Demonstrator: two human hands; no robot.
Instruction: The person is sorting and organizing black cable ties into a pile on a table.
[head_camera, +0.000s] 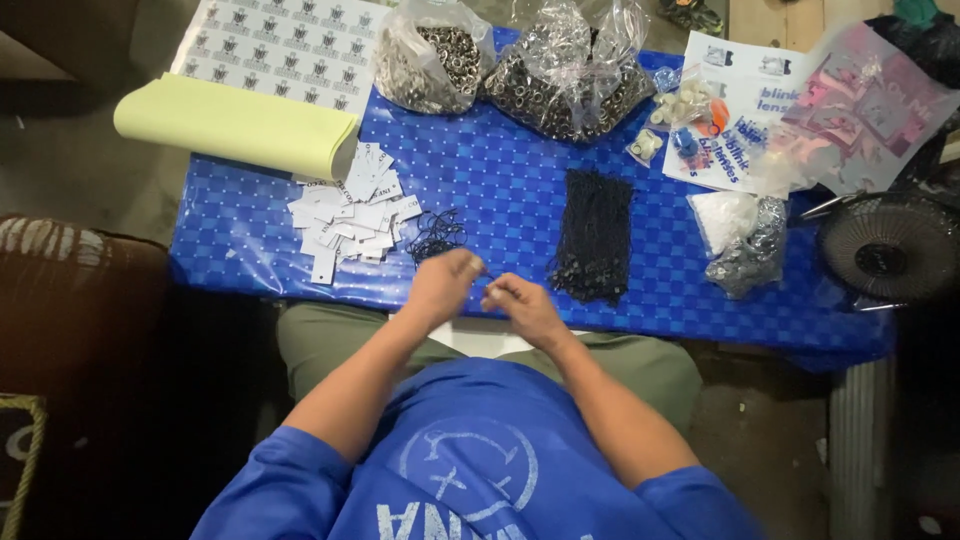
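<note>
My left hand (446, 282) and my right hand (517, 302) meet over the near edge of a low table with a blue checked cover (500, 170). Both have their fingers pinched together on something very small between them; what it is cannot be made out. A heap of small white paper tags (348, 222) lies left of my left hand, with a small tangle of black strings (437, 237) just beyond it. A long bundle of black strings (595, 237) lies right of my right hand.
Two clear bags of metal eyelets (440, 62) (570, 85) stand at the far edge. A sheet of printed labels (285, 45) and a pale yellow rolled sheet (235, 125) lie far left. Small bags (742, 240) and printed papers (745, 100) sit right, beside a black fan (888, 248).
</note>
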